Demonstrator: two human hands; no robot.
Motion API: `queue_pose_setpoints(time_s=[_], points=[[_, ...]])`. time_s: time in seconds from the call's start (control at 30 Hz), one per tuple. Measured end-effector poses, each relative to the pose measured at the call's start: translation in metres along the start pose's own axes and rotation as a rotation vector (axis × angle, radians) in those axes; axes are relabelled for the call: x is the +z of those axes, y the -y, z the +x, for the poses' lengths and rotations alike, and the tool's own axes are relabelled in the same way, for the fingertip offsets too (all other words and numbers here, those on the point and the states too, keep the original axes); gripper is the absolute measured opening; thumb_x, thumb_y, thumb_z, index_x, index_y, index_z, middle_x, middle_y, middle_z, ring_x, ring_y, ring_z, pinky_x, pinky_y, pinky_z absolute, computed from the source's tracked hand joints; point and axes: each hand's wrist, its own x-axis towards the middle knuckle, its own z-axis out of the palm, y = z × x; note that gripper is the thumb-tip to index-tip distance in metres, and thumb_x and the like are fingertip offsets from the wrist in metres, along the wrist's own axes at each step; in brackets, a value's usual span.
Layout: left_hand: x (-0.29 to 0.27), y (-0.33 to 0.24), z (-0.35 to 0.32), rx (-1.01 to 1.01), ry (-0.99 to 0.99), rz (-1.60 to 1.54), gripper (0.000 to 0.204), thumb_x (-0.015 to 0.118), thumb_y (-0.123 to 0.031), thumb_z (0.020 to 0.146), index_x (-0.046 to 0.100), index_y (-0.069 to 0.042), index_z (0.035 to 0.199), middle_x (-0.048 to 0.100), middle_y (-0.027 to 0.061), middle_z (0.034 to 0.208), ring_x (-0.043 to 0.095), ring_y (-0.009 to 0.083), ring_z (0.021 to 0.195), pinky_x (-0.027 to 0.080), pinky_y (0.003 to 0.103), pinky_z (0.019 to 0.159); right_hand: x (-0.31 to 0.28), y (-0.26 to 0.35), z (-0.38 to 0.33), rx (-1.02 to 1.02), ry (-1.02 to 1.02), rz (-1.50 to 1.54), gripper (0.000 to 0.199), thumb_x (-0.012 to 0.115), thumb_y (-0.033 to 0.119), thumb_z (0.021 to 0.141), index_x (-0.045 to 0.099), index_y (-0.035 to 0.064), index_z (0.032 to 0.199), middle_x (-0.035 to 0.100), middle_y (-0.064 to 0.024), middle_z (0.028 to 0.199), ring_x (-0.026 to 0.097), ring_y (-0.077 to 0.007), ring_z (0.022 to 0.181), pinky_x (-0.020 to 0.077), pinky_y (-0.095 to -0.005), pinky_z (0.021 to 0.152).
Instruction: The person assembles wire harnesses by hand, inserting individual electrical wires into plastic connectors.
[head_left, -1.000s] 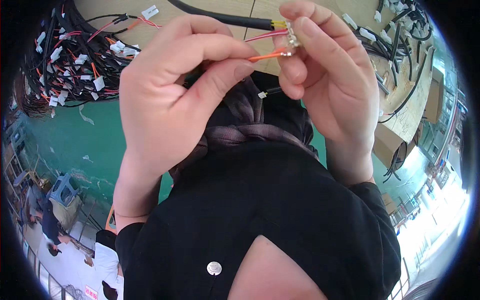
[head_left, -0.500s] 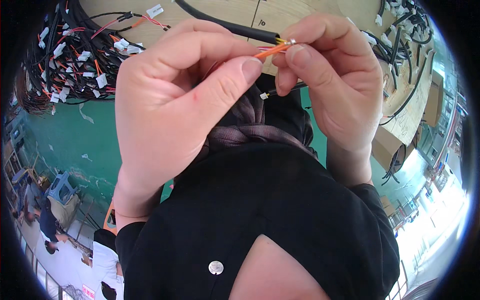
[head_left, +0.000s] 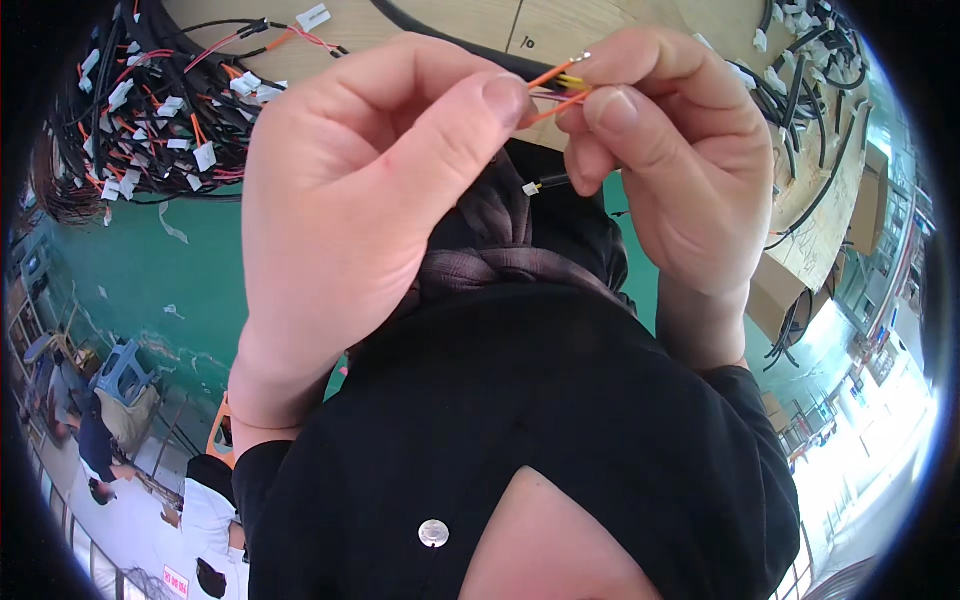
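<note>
Bright even workshop light, washed-out glare at the lower right floor (head_left: pixel 880 440), soft shadows under both hands, sharp centre, heavy fisheye bending and black vignette at the rim

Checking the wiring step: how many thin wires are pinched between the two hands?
3 visible: two orange wires and one yellow wire, between the left hand and right hand. Fingers may hide more.

A single head-worn fisheye camera looks steeply down the person's own black-clad chest, very near the raised left hand (head_left: pixel 370 200) and right hand (head_left: pixel 670 170). The wooden workbench (head_left: pixel 560 30) curves along the top rim and the green floor (head_left: pixel 170 270) lies to the left.
</note>
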Motion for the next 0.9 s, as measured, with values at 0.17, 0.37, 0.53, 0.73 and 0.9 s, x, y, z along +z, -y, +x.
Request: queue_pose_setpoints(time_s=[0.17,0.37,0.53,0.73,0.9], points=[[0.003,0.0,-0.003,0.079,0.026,0.113,0.012,0.056,-0.008,0.079,0.057,0.003,0.084,0.055,0.0033,0.083,0.048,0.0079,0.071,0.036,0.018,0.066,0.003,-0.002,0.001,-0.057,-0.003,-0.103,0.013,0.052,0.0,0.08,0.053,-0.0038,0.092,0.057,-0.0101,0.076,0.052,-0.0096,0.056,0.0431,-0.0197,0.051],[0.004,0.0,-0.002,0.052,0.027,0.023,0.006,0.054,-0.002,0.077,0.055,0.002,0.081,0.055,0.0035,0.086,0.049,0.0084,0.079,0.036,0.02,0.075,0.013,0.003,-0.001,0.087,-0.137,0.02,0.018,0.05,0.007,0.083,0.053,-0.0043,0.097,0.058,-0.009,0.074,0.052,-0.0085,0.056,0.0444,-0.0199,0.051],[0.001,0.003,-0.001,0.118,0.023,0.217,0.004,0.053,0.001,0.075,0.053,0.002,0.079,0.053,0.0036,0.085,0.049,0.0085,0.078,0.036,0.02,0.074,0.011,0.007,-0.003,0.248,-0.215,0.128,0.022,0.05,0.013,0.085,0.052,-0.0042,0.098,0.058,-0.0084,0.069,0.051,-0.0073,0.05,0.043,-0.0192,0.044],[0.003,0.0,-0.001,0.074,-0.002,0.242,0.003,0.054,0.001,0.074,0.053,0.002,0.076,0.052,0.0034,0.083,0.047,0.0079,0.074,0.035,0.018,0.07,0.01,0.006,-0.002,0.31,-0.192,0.199,0.024,0.051,0.016,0.085,0.053,-0.0037,0.098,0.057,-0.0077,0.066,0.048,-0.0064,0.045,0.0403,-0.0186,0.04],[0.001,0.002,0.0,0.108,0.008,0.282,0.001,0.054,0.002,0.073,0.052,0.002,0.073,0.051,0.0035,0.081,0.046,0.0077,0.073,0.034,0.018,0.068,0.015,0.005,-0.002,0.259,-0.231,0.113,0.021,0.051,0.014,0.085,0.055,-0.0035,0.095,0.057,-0.008,0.066,0.049,-0.0071,0.046,0.0409,-0.0186,0.041]])
